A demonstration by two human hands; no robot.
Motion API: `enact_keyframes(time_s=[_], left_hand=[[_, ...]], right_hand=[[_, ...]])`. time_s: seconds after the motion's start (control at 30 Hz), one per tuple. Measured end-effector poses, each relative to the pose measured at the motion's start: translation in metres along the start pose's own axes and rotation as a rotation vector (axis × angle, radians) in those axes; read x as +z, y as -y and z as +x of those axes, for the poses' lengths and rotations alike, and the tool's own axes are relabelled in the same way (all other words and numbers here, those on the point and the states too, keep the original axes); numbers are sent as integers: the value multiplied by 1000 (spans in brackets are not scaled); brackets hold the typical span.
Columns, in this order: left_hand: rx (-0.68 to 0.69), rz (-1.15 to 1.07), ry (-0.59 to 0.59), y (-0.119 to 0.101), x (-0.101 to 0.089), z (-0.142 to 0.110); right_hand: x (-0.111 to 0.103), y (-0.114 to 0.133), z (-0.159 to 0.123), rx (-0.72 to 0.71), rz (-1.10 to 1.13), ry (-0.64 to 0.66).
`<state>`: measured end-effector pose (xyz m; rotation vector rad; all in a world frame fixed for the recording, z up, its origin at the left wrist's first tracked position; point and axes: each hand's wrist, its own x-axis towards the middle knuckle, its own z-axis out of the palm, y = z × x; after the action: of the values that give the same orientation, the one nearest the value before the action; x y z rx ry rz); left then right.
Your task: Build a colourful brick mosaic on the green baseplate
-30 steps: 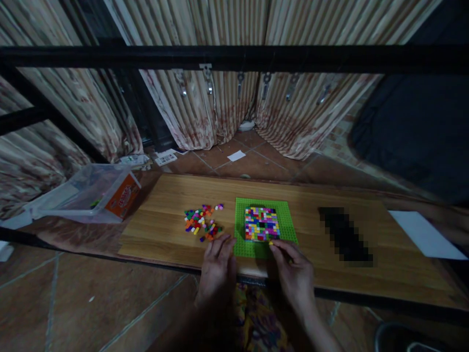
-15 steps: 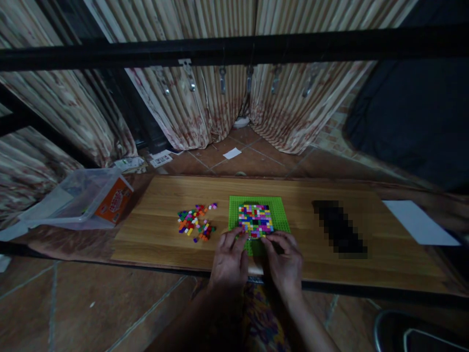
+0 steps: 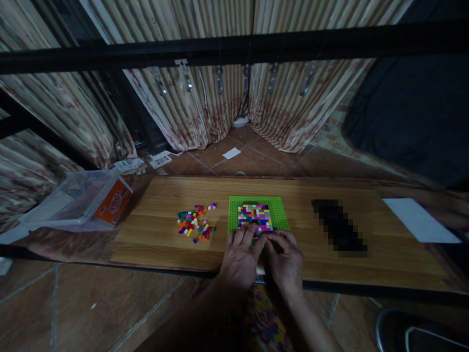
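Note:
A green baseplate [image 3: 276,210] lies on the wooden board [image 3: 330,186], with a block of many-coloured small bricks [image 3: 254,215] built on it. My left hand [image 3: 240,254] and my right hand [image 3: 286,259] rest side by side on the plate's near edge. Their fingertips press on the front row of the brick block and cover the near part of the plate. The fingers of both hands are curled and close together; whether they hold a brick is hidden. A loose pile of small coloured bricks [image 3: 194,225] lies to the left of the plate.
A clear plastic tub [image 3: 69,200] with an orange box [image 3: 113,200] stands at the far left. A blurred dark object [image 3: 339,227] lies right of the plate and a white sheet [image 3: 419,220] at the far right. A black bar [image 3: 234,49] crosses overhead before curtains.
Both hands have moved together onto the plate's near edge. The left hand came in from the left and now touches the brick block beside the right hand.

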<state>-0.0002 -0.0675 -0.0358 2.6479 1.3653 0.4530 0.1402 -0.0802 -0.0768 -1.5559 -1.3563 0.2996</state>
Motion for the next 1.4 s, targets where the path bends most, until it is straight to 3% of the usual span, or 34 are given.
enact_keyframes(time_s=[0.37,0.6,0.73,0.87,1.0,1.13,1.27,1.4], left_hand=[[-85,67,-38,-8,10,-3],[-66,70,-76,-10,18,-9],[-52,-9,-124,-10,17,-21],[-57,-82,-224,-1,16,-46],[-232,-114,-344,23,12,-74],[-433,-157,-432,49,1,-93],[-540,-171,-489,67,-6,-100],[-563,-203,-512,71,-6,-100]], right_hand=[[-1,0,0,46,18,32],[-9,3,-3,95,45,27],[-14,10,-9,95,51,-7],[-12,24,-14,44,51,56],[7,44,-21,-85,66,231],[44,65,-27,-176,23,406],[81,78,-26,-234,-118,438],[99,83,-24,-248,-281,416]])
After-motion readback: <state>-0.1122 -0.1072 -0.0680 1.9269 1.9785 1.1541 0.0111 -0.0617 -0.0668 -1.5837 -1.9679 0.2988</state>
